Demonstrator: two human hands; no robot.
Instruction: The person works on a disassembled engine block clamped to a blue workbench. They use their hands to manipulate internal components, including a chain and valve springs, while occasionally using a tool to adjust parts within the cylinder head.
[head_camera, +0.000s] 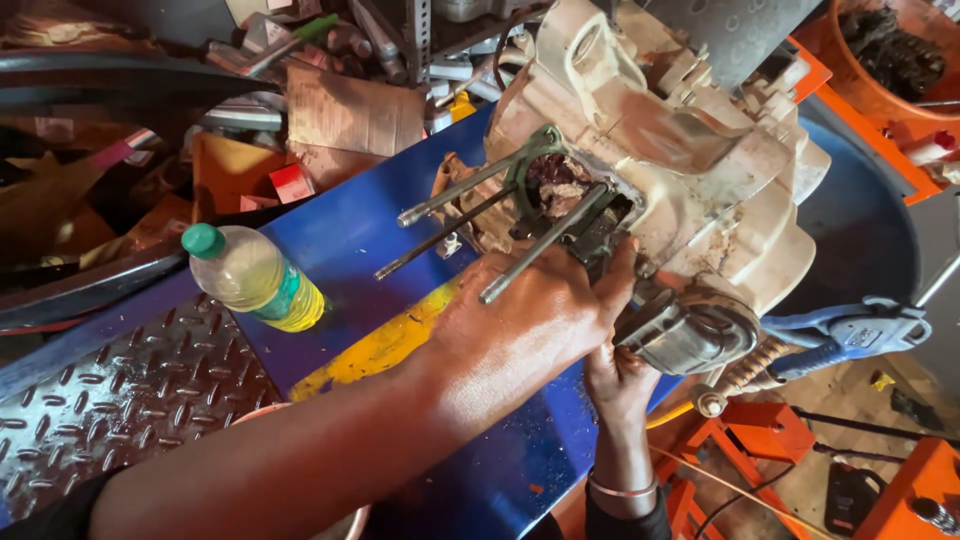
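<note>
The engine block (680, 150) lies on the blue table (350, 240), long rods pointing toward the bottle (255, 280); the left hand (520, 325) presses its face, fingers seemingly closed; the right hand (620, 385) cups it from below.

The right hand (618, 375) is largely hidden behind the left hand (520, 325); the engine casing (700, 150) is cut off at the top edge.
</note>
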